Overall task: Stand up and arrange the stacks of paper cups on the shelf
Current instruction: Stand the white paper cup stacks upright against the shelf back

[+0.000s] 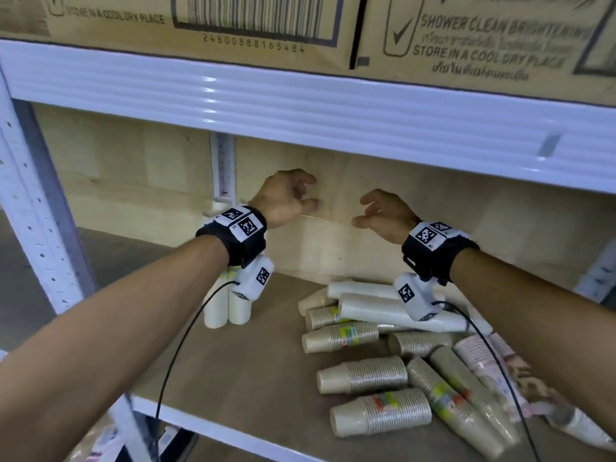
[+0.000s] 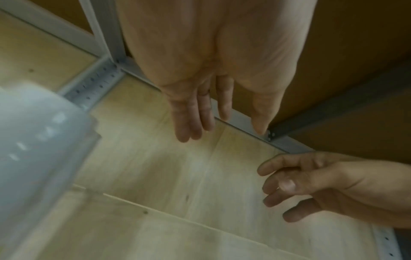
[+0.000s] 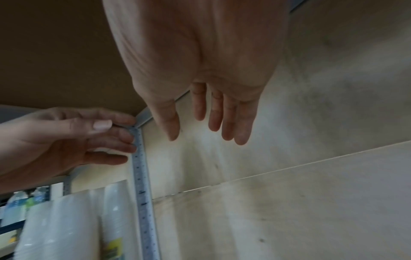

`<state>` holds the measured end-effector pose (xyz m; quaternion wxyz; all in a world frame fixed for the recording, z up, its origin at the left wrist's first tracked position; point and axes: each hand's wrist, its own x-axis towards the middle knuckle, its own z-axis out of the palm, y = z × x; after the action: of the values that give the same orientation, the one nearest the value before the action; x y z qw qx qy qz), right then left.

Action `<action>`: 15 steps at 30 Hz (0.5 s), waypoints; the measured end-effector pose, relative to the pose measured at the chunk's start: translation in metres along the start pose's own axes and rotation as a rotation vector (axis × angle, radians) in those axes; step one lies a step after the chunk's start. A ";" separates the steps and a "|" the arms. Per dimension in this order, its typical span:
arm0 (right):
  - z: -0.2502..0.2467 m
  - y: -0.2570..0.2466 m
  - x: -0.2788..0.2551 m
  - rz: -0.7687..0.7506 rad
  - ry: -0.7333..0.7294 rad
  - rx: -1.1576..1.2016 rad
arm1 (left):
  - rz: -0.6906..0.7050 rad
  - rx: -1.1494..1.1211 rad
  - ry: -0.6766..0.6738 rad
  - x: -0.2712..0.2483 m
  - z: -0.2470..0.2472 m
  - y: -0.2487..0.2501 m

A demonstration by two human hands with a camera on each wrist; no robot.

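Two wrapped white cup stacks (image 1: 228,303) stand upright at the back left of the brown shelf board (image 1: 233,371), under my left wrist. Several stacks lie toppled in a heap at the right: long white ones (image 1: 376,310) at the back, beige ones (image 1: 361,375) in front. My left hand (image 1: 293,195) hovers empty above the shelf near the plywood back wall, fingers loosely relaxed. My right hand (image 1: 376,211) hangs level with it, a little to the right, also empty with relaxed fingers. Both hands show in the wrist views: left hand (image 2: 213,112), right hand (image 3: 209,119). The standing stacks (image 3: 73,223) appear blurred.
The white beam (image 1: 300,118) of the upper shelf runs just above my hands, with cardboard boxes (image 1: 233,25) on it. A perforated white upright (image 1: 36,208) stands at the left and another upright (image 1: 222,168) at the back wall. A pink patterned stack (image 1: 493,371) lies far right.
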<state>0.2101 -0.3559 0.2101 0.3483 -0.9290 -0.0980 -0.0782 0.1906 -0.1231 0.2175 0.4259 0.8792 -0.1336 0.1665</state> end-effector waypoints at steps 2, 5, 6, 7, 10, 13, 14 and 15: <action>-0.015 0.025 -0.012 0.059 0.006 -0.004 | -0.014 -0.001 -0.098 0.006 0.025 0.001; -0.031 0.066 -0.029 0.149 -0.012 -0.007 | -0.029 0.011 -0.239 0.012 0.062 -0.004; -0.035 0.079 -0.034 0.171 -0.025 -0.024 | -0.033 0.021 -0.281 0.013 0.074 -0.007; -0.039 0.091 -0.040 0.193 -0.038 -0.049 | -0.040 0.031 -0.316 0.015 0.085 -0.011; -0.045 0.126 -0.056 0.268 -0.082 -0.109 | -0.064 0.084 -0.391 0.019 0.116 -0.028; -0.044 0.160 -0.069 0.329 -0.161 -0.173 | -0.093 0.124 -0.419 0.022 0.140 -0.044; -0.042 0.170 -0.073 0.340 -0.181 -0.207 | -0.100 0.128 -0.429 0.023 0.146 -0.048; -0.040 0.179 -0.075 0.349 -0.195 -0.235 | -0.107 0.137 -0.444 0.024 0.151 -0.051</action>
<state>0.1762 -0.5236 0.1108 0.2347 -0.9692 0.0406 0.0622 0.2591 -0.2151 0.1036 0.3334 0.9270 -0.1657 -0.0451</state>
